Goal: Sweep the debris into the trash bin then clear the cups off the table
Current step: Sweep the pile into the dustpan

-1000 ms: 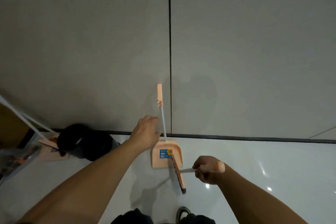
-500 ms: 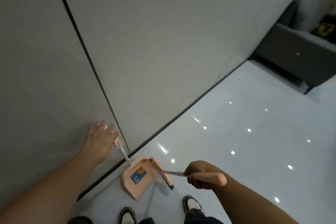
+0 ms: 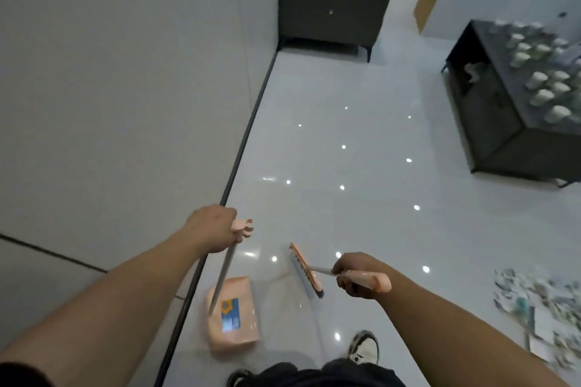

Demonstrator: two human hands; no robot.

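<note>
- The glossy white tiled floor carries a scattered heap of pale paper debris, lying well to the right of the right hand.
- The dark grey low table, farther off to that hand's right, holds many white cups on top.
- A dark grey sofa stands on the floor far ahead.

Wall on your left, dustpan near beside it, broom right of dustpan, debris near right on floor, cups on table far right, sofa far ahead.
</note>
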